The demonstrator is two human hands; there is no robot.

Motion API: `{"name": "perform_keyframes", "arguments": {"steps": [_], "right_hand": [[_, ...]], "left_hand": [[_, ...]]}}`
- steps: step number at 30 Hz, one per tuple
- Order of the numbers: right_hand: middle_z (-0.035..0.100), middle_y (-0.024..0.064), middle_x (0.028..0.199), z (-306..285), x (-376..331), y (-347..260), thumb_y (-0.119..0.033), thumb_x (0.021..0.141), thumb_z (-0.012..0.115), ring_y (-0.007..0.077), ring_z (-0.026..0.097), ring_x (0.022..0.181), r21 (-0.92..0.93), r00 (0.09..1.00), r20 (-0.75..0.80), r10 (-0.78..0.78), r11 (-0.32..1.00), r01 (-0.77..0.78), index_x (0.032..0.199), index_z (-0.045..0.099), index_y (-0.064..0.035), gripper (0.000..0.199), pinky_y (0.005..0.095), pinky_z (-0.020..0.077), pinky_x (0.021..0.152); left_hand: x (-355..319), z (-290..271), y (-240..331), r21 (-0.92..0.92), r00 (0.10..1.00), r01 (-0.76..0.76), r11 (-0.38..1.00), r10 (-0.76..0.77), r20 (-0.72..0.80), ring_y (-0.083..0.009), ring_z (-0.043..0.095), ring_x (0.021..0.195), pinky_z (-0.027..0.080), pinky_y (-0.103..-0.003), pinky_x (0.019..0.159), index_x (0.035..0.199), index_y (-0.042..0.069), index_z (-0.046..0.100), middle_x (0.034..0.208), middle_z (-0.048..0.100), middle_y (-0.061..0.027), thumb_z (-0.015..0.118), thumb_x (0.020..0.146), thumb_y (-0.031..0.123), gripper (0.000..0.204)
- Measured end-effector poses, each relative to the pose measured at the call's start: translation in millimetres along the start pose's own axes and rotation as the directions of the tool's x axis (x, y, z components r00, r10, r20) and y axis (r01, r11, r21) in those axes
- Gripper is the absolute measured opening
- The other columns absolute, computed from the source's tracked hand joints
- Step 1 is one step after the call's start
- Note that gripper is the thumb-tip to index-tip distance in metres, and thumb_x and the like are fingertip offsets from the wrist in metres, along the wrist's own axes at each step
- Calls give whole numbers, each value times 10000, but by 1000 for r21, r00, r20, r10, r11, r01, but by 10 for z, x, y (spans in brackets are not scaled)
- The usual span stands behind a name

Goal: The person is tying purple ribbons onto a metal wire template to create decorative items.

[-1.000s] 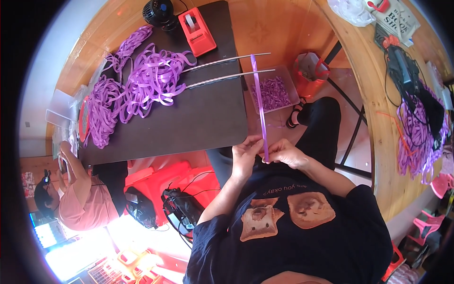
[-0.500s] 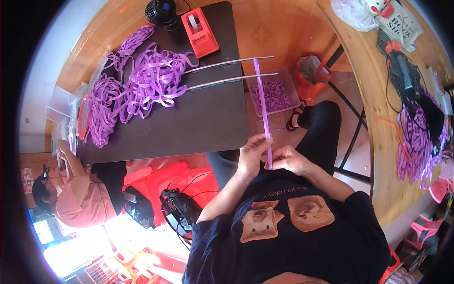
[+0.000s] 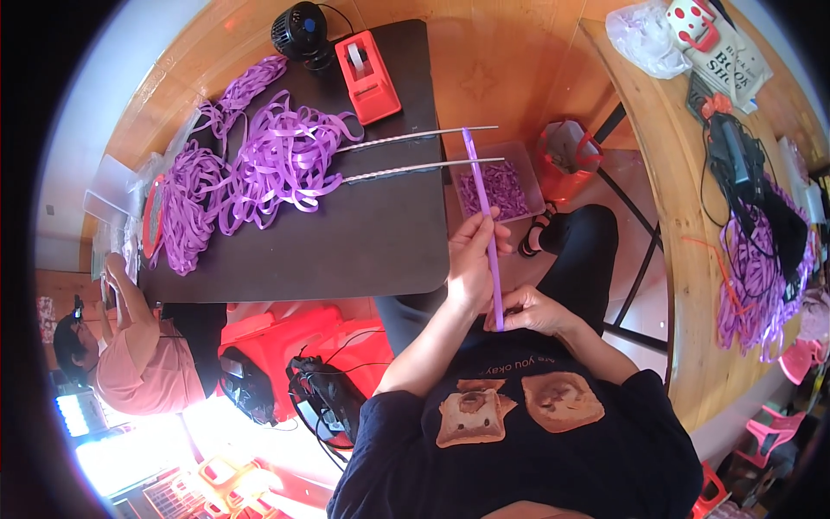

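A long purple ribbon strip runs straight from my lap up past the table's right edge. My left hand pinches it partway along, fingers around the strip. My right hand grips its lower end close to my chest. Two thin silvery rods lie side by side on the dark table, their ends sticking out over the right edge near the strip's top. A big heap of loose purple ribbon lies on the table's left half.
A red tape dispenser and a small black fan stand at the table's far end. A clear tray of purple pieces and a red bag sit on the floor. Another person sits at left. A wooden bench with more ribbon is at right.
The strip has slid down through my hands; my left hand has moved higher up along it while my right hand stays at its lower end.
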State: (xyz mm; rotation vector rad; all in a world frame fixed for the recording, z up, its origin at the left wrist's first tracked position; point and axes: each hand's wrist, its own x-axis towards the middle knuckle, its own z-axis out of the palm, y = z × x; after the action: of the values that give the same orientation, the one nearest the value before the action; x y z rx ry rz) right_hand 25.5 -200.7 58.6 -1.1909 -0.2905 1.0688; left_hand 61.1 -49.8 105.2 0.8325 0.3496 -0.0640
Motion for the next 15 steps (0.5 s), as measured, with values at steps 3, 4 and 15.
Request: {"name": "perform_keyframes", "arguments": {"steps": [3, 4, 15], "right_hand": [[697, 46, 870, -43, 49, 72, -57, 802, 702, 107, 610, 849, -32, 1000, 9, -26, 999, 26, 924, 719, -1, 135, 258, 462, 827], [693, 41, 859, -45, 52, 82, -59, 811, 696, 104, 607, 845, -30, 999, 17, -31, 999, 32, 920, 715, 1, 126, 254, 463, 818], [632, 87, 911, -295, 313, -707, 77, 738, 687, 176, 612, 830, -762, 459, -341, -821, 527, 376, 1028, 656, -30, 310, 277, 477, 704]], "left_hand": [[-90, -23, -9, 119, 997, -54, 991, 60, -48, -90, 549, 586, 421, -187, 554, 1089, 20, 599, 753, 605, -28, 488, 984, 179, 221], [-141, -7, 4, 121, 995, -73, 990, 80, -53, -81, 525, 563, 401, -183, 529, 1087, 18, 592, 730, 584, -18, 479, 988, 183, 224], [-273, -26, 60, 40, 997, -73, 996, 72, 38, -37, 344, 476, 292, -173, 436, 1045, 44, 546, 655, 461, 18, 392, 1024, 223, 237]]}}
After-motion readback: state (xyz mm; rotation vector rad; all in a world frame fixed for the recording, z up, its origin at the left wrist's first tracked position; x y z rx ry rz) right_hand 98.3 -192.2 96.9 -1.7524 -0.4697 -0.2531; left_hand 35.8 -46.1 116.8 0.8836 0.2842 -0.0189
